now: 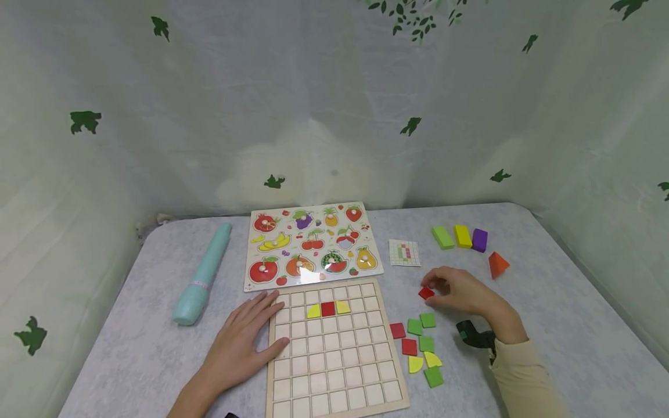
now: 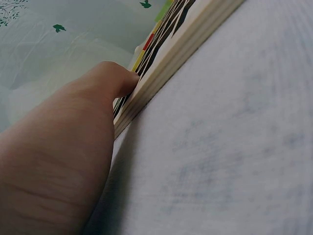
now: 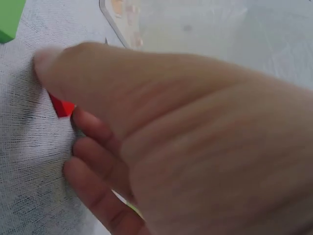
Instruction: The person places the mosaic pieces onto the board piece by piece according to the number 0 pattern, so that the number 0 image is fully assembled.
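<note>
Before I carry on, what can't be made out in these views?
Right wrist: most of the red tile, hidden behind the right hand.
Head: part of the grid board, covered by the left hand; the board's near left corner, cut off by the bottom edge.
Left wrist: the board's individual cells, seen nearly edge-on.
Head: fine detail on the small card, too small to read.

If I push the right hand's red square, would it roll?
Probably not: the red square has straight edges, so it should slide. It looks small, so likely light. The right hand pinches it without visible bending, suggesting it's stiff.
</note>
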`<state>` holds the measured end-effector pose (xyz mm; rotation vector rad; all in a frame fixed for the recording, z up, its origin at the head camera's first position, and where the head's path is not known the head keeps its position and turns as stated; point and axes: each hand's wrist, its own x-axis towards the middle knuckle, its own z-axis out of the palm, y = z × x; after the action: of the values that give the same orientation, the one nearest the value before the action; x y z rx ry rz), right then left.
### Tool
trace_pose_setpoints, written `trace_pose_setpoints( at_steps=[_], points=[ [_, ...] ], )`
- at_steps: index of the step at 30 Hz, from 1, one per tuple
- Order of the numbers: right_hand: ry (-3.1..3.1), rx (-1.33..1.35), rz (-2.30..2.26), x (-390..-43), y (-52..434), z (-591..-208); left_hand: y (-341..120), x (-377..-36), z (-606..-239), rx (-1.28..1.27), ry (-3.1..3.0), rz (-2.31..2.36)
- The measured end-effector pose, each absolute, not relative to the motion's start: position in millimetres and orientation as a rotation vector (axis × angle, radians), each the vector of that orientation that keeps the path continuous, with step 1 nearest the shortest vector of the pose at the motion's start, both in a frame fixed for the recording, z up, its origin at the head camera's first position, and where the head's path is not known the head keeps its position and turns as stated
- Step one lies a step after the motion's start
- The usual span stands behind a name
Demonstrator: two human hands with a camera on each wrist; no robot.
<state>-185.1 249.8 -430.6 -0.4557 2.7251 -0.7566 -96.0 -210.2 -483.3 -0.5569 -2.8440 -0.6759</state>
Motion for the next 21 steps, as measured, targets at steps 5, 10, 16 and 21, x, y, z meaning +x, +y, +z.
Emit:
trace_pose_setpoints(
  at_steps=[5,10,16,21],
  points=[
    [2.740,-0.407,-0.729,-185,250,-429,-210,-96,-484,-0.561,-2.842,-0.674],
    [2.769,-0.453,-0.738,-185,245,-429,-210,-96,-484,-0.561,-2.839,-0.678],
    [2.791,-0.602,-0.802,-183,228,-427,-210,-96,-483,-0.556,-2.838,-0.677],
    [2.795,-0.730,-0.849,-178,207,-426,-209,-96,-483,-0.543,-2.855,-0.673]
  ],
)
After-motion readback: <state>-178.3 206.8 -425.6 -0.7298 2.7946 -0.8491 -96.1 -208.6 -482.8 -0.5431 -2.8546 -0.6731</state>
